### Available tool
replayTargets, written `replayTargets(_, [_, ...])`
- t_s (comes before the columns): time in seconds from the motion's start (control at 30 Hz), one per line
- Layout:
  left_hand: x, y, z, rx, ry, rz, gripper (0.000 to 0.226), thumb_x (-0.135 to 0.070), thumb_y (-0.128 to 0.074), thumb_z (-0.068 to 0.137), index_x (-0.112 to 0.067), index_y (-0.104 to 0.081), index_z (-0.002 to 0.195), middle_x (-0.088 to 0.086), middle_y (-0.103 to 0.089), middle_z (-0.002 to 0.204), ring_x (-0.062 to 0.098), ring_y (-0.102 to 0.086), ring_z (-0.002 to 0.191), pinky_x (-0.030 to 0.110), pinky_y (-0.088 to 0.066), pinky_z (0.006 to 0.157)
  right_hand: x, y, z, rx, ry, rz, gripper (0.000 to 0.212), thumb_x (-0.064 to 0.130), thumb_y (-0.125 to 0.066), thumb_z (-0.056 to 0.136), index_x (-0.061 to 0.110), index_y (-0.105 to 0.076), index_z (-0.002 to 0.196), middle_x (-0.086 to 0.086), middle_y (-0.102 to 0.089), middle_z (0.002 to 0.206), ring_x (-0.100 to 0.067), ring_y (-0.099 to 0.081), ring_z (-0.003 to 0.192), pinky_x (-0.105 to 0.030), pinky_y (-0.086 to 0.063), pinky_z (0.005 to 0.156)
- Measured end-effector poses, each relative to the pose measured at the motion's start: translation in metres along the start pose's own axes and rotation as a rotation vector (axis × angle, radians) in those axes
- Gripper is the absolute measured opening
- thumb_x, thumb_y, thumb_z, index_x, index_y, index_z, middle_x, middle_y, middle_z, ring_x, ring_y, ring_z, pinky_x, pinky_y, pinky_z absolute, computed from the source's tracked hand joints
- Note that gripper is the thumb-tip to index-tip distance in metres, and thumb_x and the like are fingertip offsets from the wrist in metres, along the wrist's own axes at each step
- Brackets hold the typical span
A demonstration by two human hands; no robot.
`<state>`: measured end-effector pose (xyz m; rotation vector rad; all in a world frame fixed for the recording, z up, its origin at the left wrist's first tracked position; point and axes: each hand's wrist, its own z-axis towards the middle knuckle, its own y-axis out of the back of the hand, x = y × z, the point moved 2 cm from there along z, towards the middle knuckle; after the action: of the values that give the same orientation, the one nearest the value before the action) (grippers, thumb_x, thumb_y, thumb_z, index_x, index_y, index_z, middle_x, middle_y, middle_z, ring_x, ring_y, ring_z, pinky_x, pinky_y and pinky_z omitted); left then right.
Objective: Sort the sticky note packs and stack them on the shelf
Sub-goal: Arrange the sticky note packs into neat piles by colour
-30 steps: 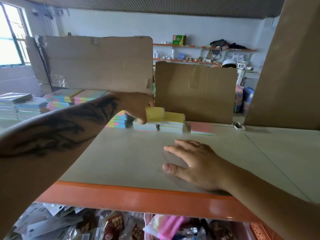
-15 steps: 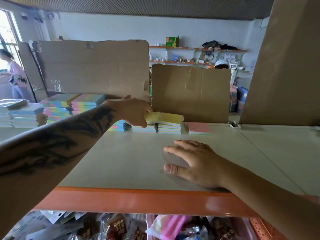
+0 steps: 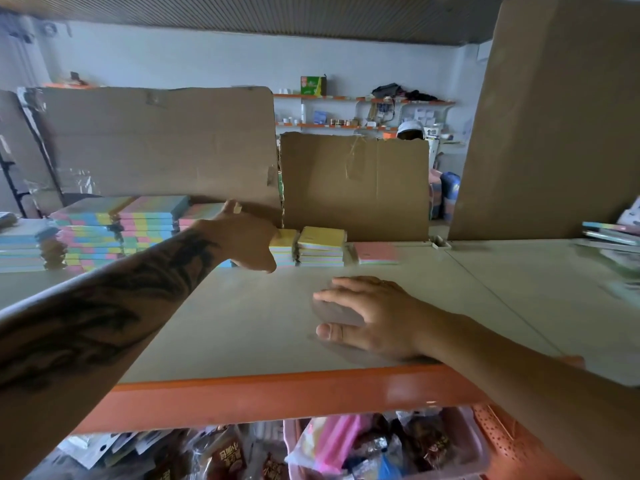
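- The shelf (image 3: 242, 323) is a wide pale board with an orange front rail; both arms reach over that rail from the near side.
- Brown cardboard sheets (image 3: 353, 188) stand upright along the back of the shelf, so a pack pushed rearward can go no further than them.
- Tall stacks of striped pastel packs (image 3: 121, 230) fill the back left, just beyond the tattooed forearm.
- The small sticky note packs (image 3: 320, 245) sit at the back centre against the cardboard: two short yellow-topped piles touching side by side, with a single pink pack (image 3: 375, 252) lying flat just to their right.
- The left hand (image 3: 249, 237) is at the left pile – its fingertips are on the pile's left end, thumb raised behind. The fingers are hidden by the back of the hand, so I cannot tell whether the grip pinches a pack or only presses on it.
- The right hand (image 3: 374, 317) lies flat on the bare board near the front rail, fingers straight and slightly spread, holding nothing – it looks to be bracing.
- What the next move turns on: the piles lie directly right of the left grip and well behind the right hand, so the left hand is much the nearer. The row runs left to right along the cardboard, and squaring up would likely mean a sideways push toward the right.
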<state>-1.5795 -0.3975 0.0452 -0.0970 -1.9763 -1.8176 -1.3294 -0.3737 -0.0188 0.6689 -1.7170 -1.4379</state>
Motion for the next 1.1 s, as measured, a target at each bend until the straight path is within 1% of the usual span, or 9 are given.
replayTargets(0.07, [0.003, 0.001, 0.0, -0.021, -0.06, -0.022, 0.047, -0.059, -0.058, 0.082, -0.035, -0.06, 0.122, -0.014, -0.059, 0.117, 0.016, -0.047, 0.128, 0.053, -0.013, 0.118, -0.001, 0.001, -0.001, -0.002, -0.009, 0.002, 0.083, 0.09, -0.035, 0.083, 0.053, -0.024, 0.157, 0.015, -0.013, 0.171, -0.006, -0.007, 0.156, -0.04, -0.007, 0.127])
replayTargets(0.17, [-0.008, 0.005, -0.008, -0.115, -0.083, -0.094, 0.064, -0.058, -0.059, 0.077, -0.037, -0.051, 0.137, -0.013, -0.054, 0.14, 0.017, -0.043, 0.138, 0.055, -0.012, 0.119, -0.008, 0.001, -0.008, -0.02, -0.012, -0.012, 0.084, 0.091, -0.033, 0.083, 0.053, -0.022, 0.157, 0.013, -0.014, 0.171, -0.009, -0.008, 0.157, -0.042, -0.007, 0.127])
replayTargets(0.37, [-0.094, 0.032, -0.027, -0.361, -0.221, -0.131, 0.074, -0.064, -0.042, 0.07, -0.04, -0.051, 0.139, -0.013, -0.06, 0.139, 0.017, -0.047, 0.135, 0.04, -0.027, 0.114, -0.067, 0.023, -0.059, -0.133, -0.111, -0.045, 0.086, 0.089, -0.023, 0.082, 0.047, -0.032, 0.156, 0.012, -0.024, 0.168, -0.012, -0.018, 0.155, -0.045, -0.013, 0.125])
replayTargets(0.47, [-0.155, 0.042, -0.026, -0.318, -0.286, -0.233, 0.078, -0.07, -0.046, 0.078, -0.04, -0.042, 0.15, -0.013, -0.049, 0.152, 0.015, -0.039, 0.143, 0.048, -0.022, 0.121, -0.12, 0.042, -0.101, -0.188, -0.186, -0.088, 0.076, 0.081, -0.029, 0.091, 0.043, -0.036, 0.156, 0.014, -0.029, 0.165, -0.014, -0.023, 0.153, -0.044, -0.016, 0.123])
replayTargets(0.6, [-0.246, 0.062, -0.015, -0.271, -0.327, -0.299, 0.075, -0.071, -0.053, 0.089, -0.04, -0.034, 0.154, -0.013, -0.04, 0.159, 0.014, -0.031, 0.149, 0.051, -0.014, 0.124, -0.203, 0.064, -0.161, -0.219, -0.277, -0.142, 0.078, 0.082, -0.023, 0.089, 0.041, -0.039, 0.154, 0.013, -0.033, 0.164, -0.016, -0.03, 0.151, -0.046, -0.023, 0.122])
replayTargets(0.8, [-0.385, 0.119, 0.01, -0.257, -0.392, -0.39, 0.073, -0.072, -0.053, 0.09, -0.04, -0.037, 0.153, -0.012, -0.044, 0.157, 0.016, -0.038, 0.146, 0.042, -0.026, 0.121, -0.319, 0.103, -0.244, -0.334, -0.318, -0.119, 0.076, 0.08, -0.034, 0.084, 0.034, -0.055, 0.14, 0.009, -0.051, 0.15, -0.017, -0.047, 0.139, -0.046, -0.037, 0.115])
replayTargets(0.97, [-0.48, 0.161, 0.024, -0.185, -0.464, -0.509, 0.083, -0.077, -0.06, 0.082, -0.041, -0.036, 0.153, -0.013, -0.041, 0.158, 0.014, -0.04, 0.144, 0.039, -0.03, 0.118, -0.393, 0.134, -0.295, -0.271, -0.28, -0.127, 0.056, 0.061, -0.063, 0.087, 0.04, -0.055, 0.138, 0.014, -0.049, 0.151, -0.015, -0.044, 0.14, -0.046, -0.036, 0.115])
replayTargets(1.03, [-0.504, 0.17, 0.03, -0.159, -0.464, -0.526, 0.091, -0.078, -0.066, 0.076, -0.041, -0.036, 0.153, -0.012, -0.041, 0.159, 0.016, -0.04, 0.144, 0.037, -0.032, 0.116, -0.416, 0.144, -0.307, -0.221, -0.259, -0.099, 0.057, 0.053, -0.071, 0.086, 0.043, -0.053, 0.139, 0.015, -0.048, 0.151, -0.013, -0.044, 0.139, -0.043, -0.039, 0.113])
replayTargets(1.1, [-0.52, 0.174, 0.035, -0.114, -0.457, -0.536, 0.097, -0.077, -0.07, 0.073, -0.039, -0.034, 0.155, -0.012, -0.039, 0.16, 0.016, -0.039, 0.145, 0.039, -0.031, 0.118, -0.43, 0.148, -0.311, -0.155, -0.24, -0.072, 0.069, 0.06, -0.071, 0.08, 0.044, -0.05, 0.143, 0.016, -0.044, 0.155, -0.011, -0.041, 0.141, -0.04, -0.039, 0.114])
